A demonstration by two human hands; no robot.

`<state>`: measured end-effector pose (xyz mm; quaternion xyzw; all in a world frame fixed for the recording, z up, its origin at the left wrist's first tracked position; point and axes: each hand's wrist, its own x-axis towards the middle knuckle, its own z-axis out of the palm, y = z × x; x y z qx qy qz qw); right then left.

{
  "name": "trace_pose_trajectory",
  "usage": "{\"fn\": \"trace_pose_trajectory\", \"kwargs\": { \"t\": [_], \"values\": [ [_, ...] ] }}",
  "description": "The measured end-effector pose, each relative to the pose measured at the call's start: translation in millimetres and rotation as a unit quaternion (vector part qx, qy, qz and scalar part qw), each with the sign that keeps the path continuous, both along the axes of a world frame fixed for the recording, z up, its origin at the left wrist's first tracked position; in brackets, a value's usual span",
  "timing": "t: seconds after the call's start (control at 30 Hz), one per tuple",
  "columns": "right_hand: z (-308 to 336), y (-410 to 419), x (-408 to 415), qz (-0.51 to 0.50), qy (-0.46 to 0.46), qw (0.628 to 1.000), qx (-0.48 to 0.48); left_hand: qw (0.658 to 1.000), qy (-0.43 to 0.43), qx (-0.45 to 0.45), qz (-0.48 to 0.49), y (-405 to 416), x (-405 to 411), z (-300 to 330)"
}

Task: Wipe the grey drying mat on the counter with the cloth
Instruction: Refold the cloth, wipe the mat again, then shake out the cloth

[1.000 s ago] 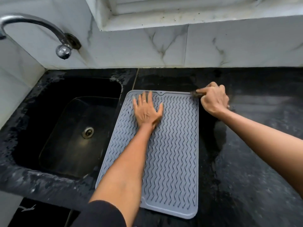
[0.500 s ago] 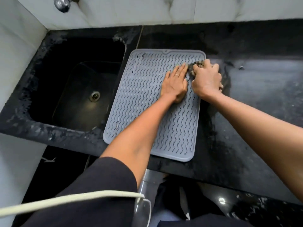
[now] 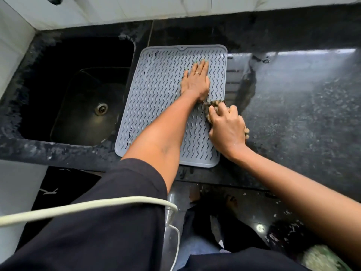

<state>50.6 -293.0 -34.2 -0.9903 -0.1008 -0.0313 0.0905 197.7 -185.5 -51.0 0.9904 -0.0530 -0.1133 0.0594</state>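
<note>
The grey drying mat [image 3: 160, 106], ribbed with wavy grooves, lies flat on the black counter just right of the sink. My left hand [image 3: 196, 81] presses flat on the mat's upper right part, fingers together and stretched out, holding nothing. My right hand [image 3: 226, 128] is closed around a bunched brownish cloth [image 3: 214, 104] and rests on the mat's right edge, about halfway down. Most of the cloth is hidden under my fingers; a bit sticks out at the front and at the right of the hand.
A black sink [image 3: 82, 98] with a metal drain [image 3: 101, 108] sits left of the mat. The wet black counter [image 3: 302, 114] stretches to the right. White marbled wall tiles [image 3: 136, 8] run behind. A pale cable [image 3: 88, 207] crosses my dark sleeve below.
My right hand has dragged the cloth down the mat's right edge from the top corner to the middle. The left hand stays flat on the mat, shifted right. The camera tilted down.
</note>
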Motion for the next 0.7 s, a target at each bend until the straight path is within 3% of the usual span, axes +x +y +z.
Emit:
{"fn": "trace_pose_trajectory", "kwargs": {
  "t": [0.27, 0.4, 0.5, 0.6, 0.7],
  "values": [
    [-1.6, -2.3, -67.4, 0.036, -0.033, 0.999, 0.021, 0.999, 0.046, -0.006, 0.021, -7.1, -5.7, 8.2],
    [5.9, -5.7, -56.8, 0.036, -0.029, 0.996, 0.077, 0.997, 0.069, -0.012, -0.013, 1.4, -26.0, 12.2],
    [10.8, 5.7, -37.2, 0.056, -0.053, 0.993, 0.087, 0.988, 0.146, -0.016, -0.037, 5.1, -35.2, 28.0],
    [9.0, 24.0, -33.5, 0.054, -0.001, 0.996, 0.066, 0.967, 0.245, -0.002, -0.074, 8.5, -38.8, 46.3],
    [5.6, 18.5, -57.3, 0.091, -0.015, 0.993, 0.067, 0.963, 0.239, 0.05, -0.112, 10.3, -50.2, 43.1]
  ]
}}
